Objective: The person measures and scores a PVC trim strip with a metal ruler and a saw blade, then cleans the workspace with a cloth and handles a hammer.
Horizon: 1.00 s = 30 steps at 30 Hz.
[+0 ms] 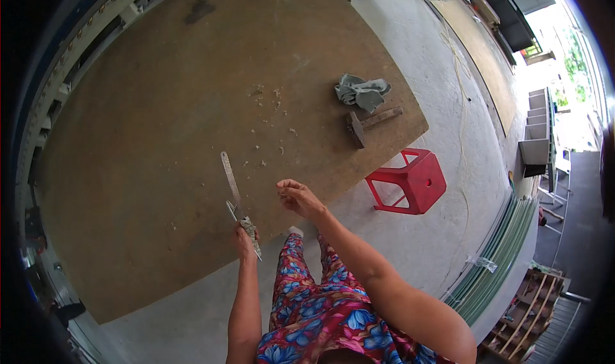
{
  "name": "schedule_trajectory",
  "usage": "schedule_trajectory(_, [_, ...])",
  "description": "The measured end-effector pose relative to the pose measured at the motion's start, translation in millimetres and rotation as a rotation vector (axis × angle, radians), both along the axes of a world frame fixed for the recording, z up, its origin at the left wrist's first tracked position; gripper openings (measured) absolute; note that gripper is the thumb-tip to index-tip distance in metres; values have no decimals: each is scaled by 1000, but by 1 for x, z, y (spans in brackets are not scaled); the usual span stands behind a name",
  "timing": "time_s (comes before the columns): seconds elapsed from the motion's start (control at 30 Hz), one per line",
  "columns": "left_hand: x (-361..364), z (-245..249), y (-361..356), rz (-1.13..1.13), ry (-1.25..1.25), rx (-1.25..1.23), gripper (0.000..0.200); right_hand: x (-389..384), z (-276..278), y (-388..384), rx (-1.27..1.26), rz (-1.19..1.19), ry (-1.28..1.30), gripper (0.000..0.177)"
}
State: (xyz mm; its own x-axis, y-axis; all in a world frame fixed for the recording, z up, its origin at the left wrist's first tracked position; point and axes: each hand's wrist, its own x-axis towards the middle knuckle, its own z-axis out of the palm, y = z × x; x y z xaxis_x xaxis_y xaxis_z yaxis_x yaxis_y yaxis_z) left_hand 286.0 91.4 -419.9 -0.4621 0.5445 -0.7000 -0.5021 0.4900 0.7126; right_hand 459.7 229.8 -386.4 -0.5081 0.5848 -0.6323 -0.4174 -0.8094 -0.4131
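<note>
A long, narrow metal blade with a rounded tip [229, 175] and a pale wrapped grip [249, 227] is in my left hand [245, 242], whose fingers are closed around it. Held alongside the grip is a thin, whitish, straight-edged piece [232, 211], partly hidden by the hand. My right hand [296, 197] hovers over the near edge of the brown board table [147, 191], to the right of the blade. Its fingers are curled with the tips together, and I cannot tell whether something small is between them.
Small pale shavings [263, 163] are scattered across the tabletop. A hammer [357, 129] and a crumpled grey cloth [362, 92] lie near the right corner. A red plastic stool [419, 181] stands beside that edge. Long green strips [496, 261] are stacked farther right.
</note>
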Motion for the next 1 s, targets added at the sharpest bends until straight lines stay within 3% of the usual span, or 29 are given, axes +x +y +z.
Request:
schedule_trajectory(0.2, [25, 20, 29, -78, 32, 8, 36, 63, 12, 17, -31, -85, -30, 7])
schedule_trajectory(0.3, [39, 34, 46, -105, 33, 24, 37, 95, 5, 37, 79, -133, -79, 9])
schedule_trajectory(0.33, [42, 41, 52, -114, 17, 6, 37, 102, 6, 47, 83, -157, -237, 12])
schedule_trajectory(0.43, [55, 54, 72, -136, 50, 38, 36, 134, -2, 78, 184, -151, -395, 17])
schedule_trajectory(0.57, [79, 57, 96, -262, 241, 129, 32, 155, -11, 118, 381, -110, -682, 22])
schedule_trajectory(0.6, [86, 59, 102, -241, 151, 157, 29, 154, -5, 124, 377, -152, -566, 14])
schedule_trajectory(0.7, [111, 68, 130, -183, -90, 213, 25, 131, 16, 133, 283, -71, -468, 16])
schedule_trajectory(0.8, [138, 84, 169, -60, -313, 275, 30, 108, 33, 130, 440, -4, -391, 22])
schedule_trajectory(0.87, [161, 109, 201, 155, -528, 393, 38, 96, 41, 128, 606, 86, -451, 21])
schedule_trajectory(1.0, [163, 96, 217, 148, -779, 521, 44, 91, 84, 132, 1240, 273, -687, 20])
